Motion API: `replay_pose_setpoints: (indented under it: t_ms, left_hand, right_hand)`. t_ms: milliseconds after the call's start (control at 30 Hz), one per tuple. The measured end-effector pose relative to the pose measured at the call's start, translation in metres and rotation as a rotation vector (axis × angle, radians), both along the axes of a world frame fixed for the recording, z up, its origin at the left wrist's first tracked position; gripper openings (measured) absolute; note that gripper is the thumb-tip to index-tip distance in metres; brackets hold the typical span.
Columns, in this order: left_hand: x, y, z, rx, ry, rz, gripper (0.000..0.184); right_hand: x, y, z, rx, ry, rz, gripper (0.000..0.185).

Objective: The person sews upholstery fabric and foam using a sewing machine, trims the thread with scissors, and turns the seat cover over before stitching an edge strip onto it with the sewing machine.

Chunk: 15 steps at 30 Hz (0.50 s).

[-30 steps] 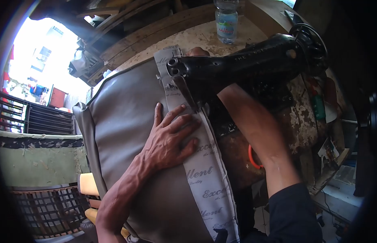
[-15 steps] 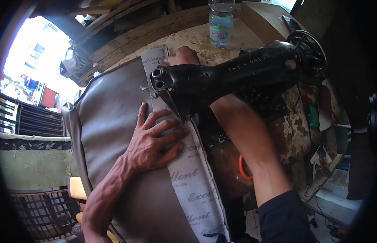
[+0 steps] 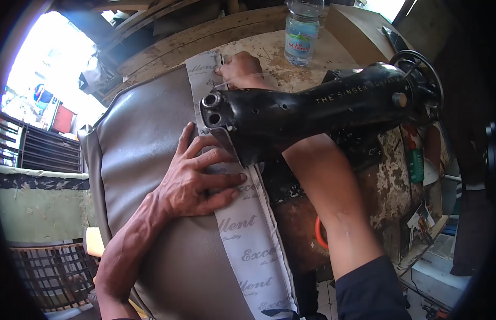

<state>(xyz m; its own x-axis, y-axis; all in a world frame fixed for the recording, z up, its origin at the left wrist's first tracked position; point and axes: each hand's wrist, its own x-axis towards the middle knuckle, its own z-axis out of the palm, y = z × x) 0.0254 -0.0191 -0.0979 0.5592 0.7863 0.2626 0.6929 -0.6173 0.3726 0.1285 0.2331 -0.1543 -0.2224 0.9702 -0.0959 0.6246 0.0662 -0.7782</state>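
A black sewing machine lettered "THE SINGER" reaches across the view, its needle area hidden behind the head. Under it runs a large brown leather-like cover, with a pale strip printed "Excellent" along its right side. My left hand lies flat on the cover and strip in front of the machine head, fingers spread. My right arm passes beneath the machine's arm. Beyond the head, my right hand has its fingers closed at the far end of the strip's edge.
A water bottle stands on the worn wooden table behind the machine. The handwheel is at the right, with a green bottle below it. An orange ring-shaped piece shows beside my right forearm. Left of the cover are dark railings.
The cover and strip have slid slightly away from me under the machine head, and my left hand has moved forward with them. The view has also shifted a little.
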Motion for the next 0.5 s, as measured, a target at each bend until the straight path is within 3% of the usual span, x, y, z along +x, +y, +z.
replay_pose_setpoints:
  t_ms: [367,500]
  left_hand:
    - [-0.012,0.016,-0.013,0.132,-0.084,-0.032,0.019]
    - [-0.015,0.020,-0.013,0.101,-0.108,-0.024,0.016]
  right_hand:
    - [-0.016,0.022,-0.008,0.087,0.076,-0.022,0.029]
    - [-0.016,0.028,-0.004,-0.051,0.058,0.001,0.035]
